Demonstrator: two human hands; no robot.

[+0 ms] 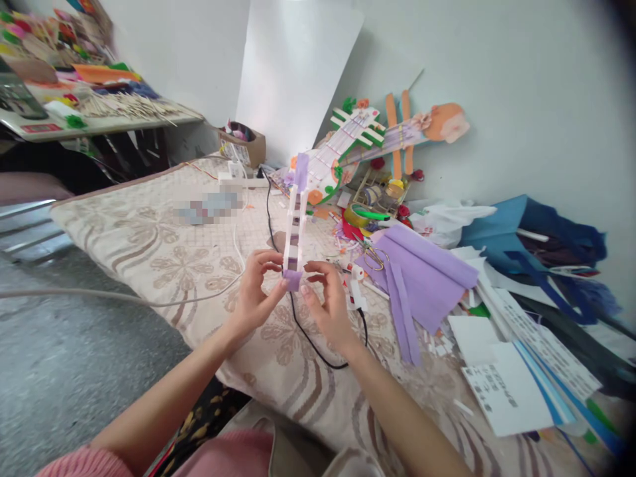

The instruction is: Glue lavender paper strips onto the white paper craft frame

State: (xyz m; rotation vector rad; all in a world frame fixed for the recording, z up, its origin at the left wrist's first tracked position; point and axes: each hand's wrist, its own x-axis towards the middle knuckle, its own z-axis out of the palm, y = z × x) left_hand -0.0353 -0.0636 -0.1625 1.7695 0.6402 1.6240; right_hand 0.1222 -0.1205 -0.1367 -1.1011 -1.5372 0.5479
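Note:
A narrow white ladder-like craft strip [295,222] with purple paper woven through it stands upright in front of me. My left hand [257,291] pinches its lower end from the left. From the right, my right hand [325,301] pinches the purple tab at the bottom. Both hands hover above a beige patterned cloth [163,252].
Sheets of purple paper [422,271] and scissors [373,255] lie right of my hands. A white glue gun [356,285] with a black cable [308,341] sits beside them. Printed papers [511,384], blue bags, tape rolls and a paper doll craft [377,136] crowd the right. A cluttered table [99,119] stands far left.

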